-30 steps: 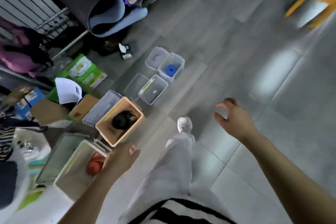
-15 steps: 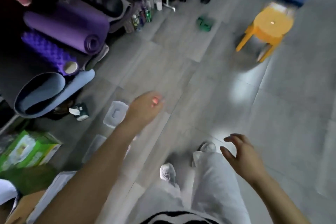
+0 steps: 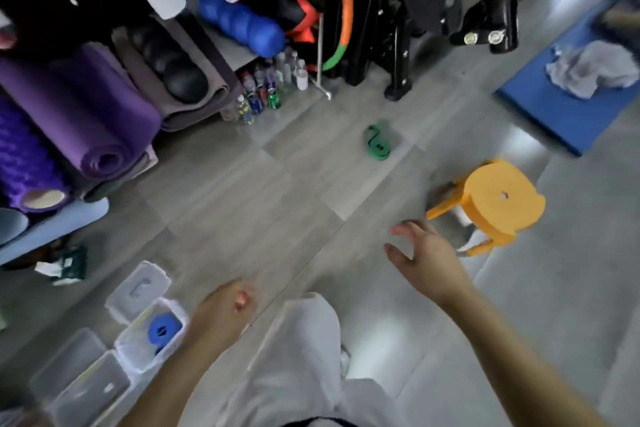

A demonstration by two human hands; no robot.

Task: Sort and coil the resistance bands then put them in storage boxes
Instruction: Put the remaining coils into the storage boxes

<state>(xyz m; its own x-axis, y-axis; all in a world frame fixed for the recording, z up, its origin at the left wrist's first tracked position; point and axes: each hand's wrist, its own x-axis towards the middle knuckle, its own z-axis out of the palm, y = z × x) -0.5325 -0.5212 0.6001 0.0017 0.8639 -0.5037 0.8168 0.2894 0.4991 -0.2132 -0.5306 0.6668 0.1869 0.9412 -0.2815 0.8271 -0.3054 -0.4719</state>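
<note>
Both hands are empty: the left hand [image 3: 227,308] hangs loosely curled beside the box [image 3: 152,333] that holds a coiled blue band [image 3: 162,329], while the right hand [image 3: 427,260] is spread, its grip released. A green band [image 3: 376,146] lies loose on the floor, well ahead, near the bottles [image 3: 266,90]. The orange stool [image 3: 498,204] stands just beside the path to it; a hurried step could clip it. The band, grabbed by one strand, may unravel and tangle.
</note>
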